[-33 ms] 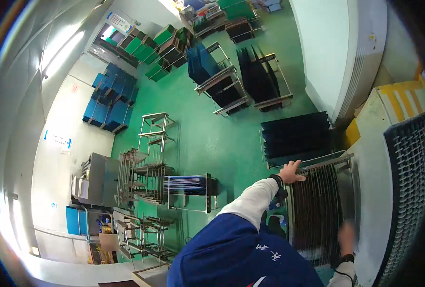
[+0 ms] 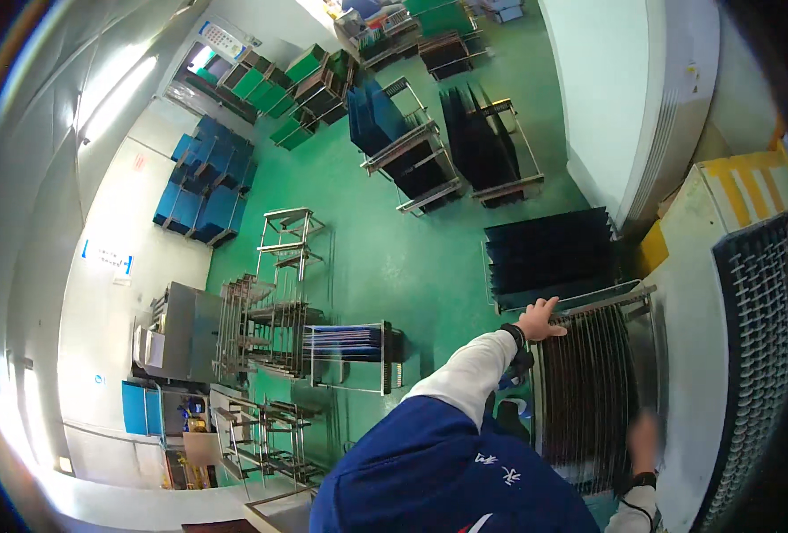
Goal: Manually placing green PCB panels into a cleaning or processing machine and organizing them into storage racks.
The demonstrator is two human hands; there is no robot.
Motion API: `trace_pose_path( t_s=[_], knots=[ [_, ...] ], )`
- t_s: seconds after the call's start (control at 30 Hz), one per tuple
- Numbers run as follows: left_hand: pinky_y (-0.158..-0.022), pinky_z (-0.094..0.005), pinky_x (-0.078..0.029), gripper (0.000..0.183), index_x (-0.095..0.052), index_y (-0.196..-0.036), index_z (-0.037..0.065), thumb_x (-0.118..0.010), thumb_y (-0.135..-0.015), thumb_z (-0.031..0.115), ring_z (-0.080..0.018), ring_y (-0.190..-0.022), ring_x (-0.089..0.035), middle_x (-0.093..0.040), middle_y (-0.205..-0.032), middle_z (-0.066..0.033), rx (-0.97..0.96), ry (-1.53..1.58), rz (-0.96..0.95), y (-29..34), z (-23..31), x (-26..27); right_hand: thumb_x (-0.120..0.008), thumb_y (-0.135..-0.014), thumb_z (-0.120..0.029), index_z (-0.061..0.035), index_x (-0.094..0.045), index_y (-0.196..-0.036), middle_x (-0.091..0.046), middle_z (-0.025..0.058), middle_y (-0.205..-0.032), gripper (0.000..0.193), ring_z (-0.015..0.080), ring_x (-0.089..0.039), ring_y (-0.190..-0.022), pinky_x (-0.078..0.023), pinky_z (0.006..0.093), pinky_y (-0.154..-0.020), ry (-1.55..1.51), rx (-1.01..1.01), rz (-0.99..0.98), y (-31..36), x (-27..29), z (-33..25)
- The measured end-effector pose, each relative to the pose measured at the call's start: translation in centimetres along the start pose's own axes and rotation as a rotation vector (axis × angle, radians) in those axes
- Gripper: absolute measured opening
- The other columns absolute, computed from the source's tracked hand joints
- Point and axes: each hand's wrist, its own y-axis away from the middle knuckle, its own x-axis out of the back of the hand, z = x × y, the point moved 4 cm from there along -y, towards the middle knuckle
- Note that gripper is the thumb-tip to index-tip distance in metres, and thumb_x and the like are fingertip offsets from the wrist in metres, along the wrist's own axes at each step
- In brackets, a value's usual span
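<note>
Head view: left hand seemingly steadies a rack of dark panels, right hand blurred alongside; neither grip is clear.

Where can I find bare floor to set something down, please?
The widest bare patch is the green floor, between the metal stand on the left and the black panels on the right. Crowded: the closely packed dark panels between the left hand and right hand, and the bunched metal racks.
</note>
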Motion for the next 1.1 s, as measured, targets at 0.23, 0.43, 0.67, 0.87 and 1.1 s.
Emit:
trace_pose_path(
  t_s=[0.23,0.43,0.67,0.87,1.1],
  knots=[
    [-0.098,-0.0517,-0.039,0.097,-0.025,-0.146,0.019,-0.073,-0.069,0.057,-0.0398,-0.123,-0.041,-0.039,-0.137,-0.0147,0.004,0.007,0.005,0.2,0.2,0.0,-0.063,-0.077,-0.01,0.0018,-0.06,-0.084,-0.062,0.0246,-0.082,0.014,0.0439,-0.059,-0.08,-0.046,0.0522,-0.068,-0.032,-0.158,-0.013,0.6,1.1,-0.8],
    [-0.096,-0.0521,-0.039,0.098,-0.025,-0.146,0.019,-0.071,-0.069,0.061,-0.0387,-0.122,-0.042,-0.04,-0.136,-0.0144,-0.003,-0.023,0.013,0.1,-0.4,-0.4,-0.066,-0.078,-0.016,0.0001,-0.061,-0.084,-0.061,0.0228,-0.079,0.017,0.044,-0.058,-0.078,-0.045,0.0528,-0.067,0.02,-0.21,0.025,2.3,6.8,-5.7],
    [-0.098,-0.051,-0.039,0.099,-0.027,-0.144,0.019,-0.072,-0.067,0.061,-0.0412,-0.124,-0.04,-0.039,-0.137,-0.0159,-0.007,0.004,-0.025,-0.2,-0.6,0.0,-0.065,-0.079,-0.021,0.0019,-0.06,-0.087,-0.06,0.0215,-0.082,0.025,0.0417,-0.056,-0.081,-0.043,0.0484,-0.071,0.029,-0.272,0.269,7.7,18.9,-8.9],
    [-0.099,-0.049,-0.04,0.098,-0.037,-0.139,0.015,-0.077,-0.062,0.06,-0.0419,-0.12,-0.044,-0.043,-0.133,-0.0228,-0.024,-0.023,-0.117,-1.2,0.5,1.3,-0.065,-0.078,-0.016,0.0005,-0.064,-0.104,-0.065,0.0125,-0.091,0.031,0.0245,-0.059,-0.086,-0.045,0.0363,-0.078,-0.245,-0.566,0.427,11.9,30.3,-12.9],
    [-0.091,-0.0413,-0.046,0.072,-0.05,-0.129,0.005,-0.072,-0.076,0.047,-0.0317,-0.105,-0.057,-0.059,-0.117,-0.0164,-0.395,0.369,-0.264,-1.1,7.2,3.2,-0.068,-0.08,-0.011,-0.0017,-0.066,-0.101,-0.066,0.0041,-0.086,0.024,0.0149,-0.061,-0.074,-0.049,0.0294,-0.065,-1.156,-0.627,0.877,11.5,30.4,-13.1]
  ],
)
